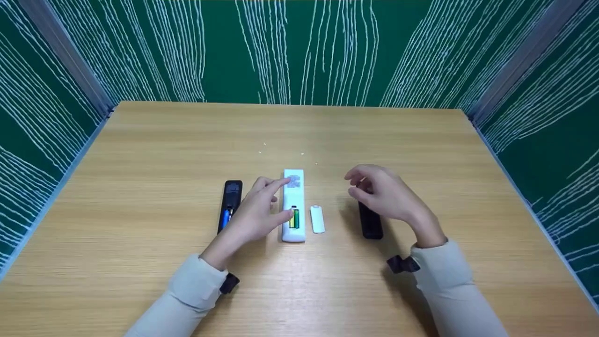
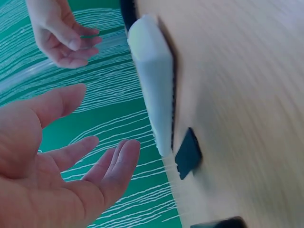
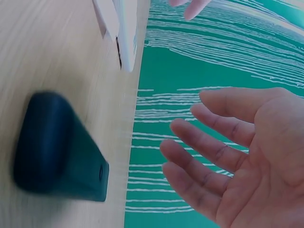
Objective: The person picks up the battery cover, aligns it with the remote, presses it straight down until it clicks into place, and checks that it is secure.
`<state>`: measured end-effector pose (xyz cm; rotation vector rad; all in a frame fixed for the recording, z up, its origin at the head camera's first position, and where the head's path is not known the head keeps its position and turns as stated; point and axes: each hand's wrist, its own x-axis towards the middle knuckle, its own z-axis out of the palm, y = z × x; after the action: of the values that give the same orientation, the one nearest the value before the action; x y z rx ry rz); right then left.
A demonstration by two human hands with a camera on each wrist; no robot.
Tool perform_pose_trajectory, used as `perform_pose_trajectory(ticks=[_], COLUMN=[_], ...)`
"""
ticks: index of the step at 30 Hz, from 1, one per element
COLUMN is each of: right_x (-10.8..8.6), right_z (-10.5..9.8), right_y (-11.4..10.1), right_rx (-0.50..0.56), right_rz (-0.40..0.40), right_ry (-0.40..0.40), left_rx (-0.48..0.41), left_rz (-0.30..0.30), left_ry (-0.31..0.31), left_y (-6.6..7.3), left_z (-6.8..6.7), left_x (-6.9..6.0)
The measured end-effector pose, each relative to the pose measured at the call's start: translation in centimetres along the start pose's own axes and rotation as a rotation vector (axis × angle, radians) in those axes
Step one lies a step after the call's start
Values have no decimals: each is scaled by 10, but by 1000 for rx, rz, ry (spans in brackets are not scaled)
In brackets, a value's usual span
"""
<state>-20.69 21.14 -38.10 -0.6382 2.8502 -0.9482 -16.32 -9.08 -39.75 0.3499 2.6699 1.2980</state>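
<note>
A white remote (image 1: pixel 293 195) (image 2: pixel 156 80) lies back up, with two green-and-yellow batteries (image 1: pixel 294 218) in its uncovered compartment. Above it my left hand (image 1: pixel 257 210) (image 2: pixel 66 166) hovers with spread, slightly bent fingers, holding nothing. My right hand (image 1: pixel 388 194) (image 3: pixel 247 152) is raised over a black remote (image 1: pixel 371 222) (image 3: pixel 61 152), fingers loosely bent and apart from it. Right of the white remote lies its white cover (image 1: pixel 317 219) (image 3: pixel 106 19). In the left wrist view, a small dark flat piece (image 2: pixel 189 154) lies beside the white remote; my left hand hides it in the head view.
Another black remote (image 1: pixel 231 196), partly behind my left hand, lies on the left with a blue battery (image 1: pixel 226 217) in its open compartment. Several tiny white bits lie farther back on the wooden table (image 1: pixel 187 135). Green, white-lined panels (image 1: pixel 229 51) stand around the table.
</note>
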Motion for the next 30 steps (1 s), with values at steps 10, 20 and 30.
perform_pose_trajectory(ticks=[10,20,30], right_x=[12,20,24], right_z=[17,28,36], right_y=[-18,-27,-35], right_rx=[-3,-56,-88], right_rz=[-32,-56,-83], right_ry=[-14,-8,-39], left_rx=[-6,23,43], left_rz=[-28,-31,-42], left_ry=[-42,-89,-143], left_y=[-10,-14,-12], left_z=[1,1,-1], left_x=[-1,0,3])
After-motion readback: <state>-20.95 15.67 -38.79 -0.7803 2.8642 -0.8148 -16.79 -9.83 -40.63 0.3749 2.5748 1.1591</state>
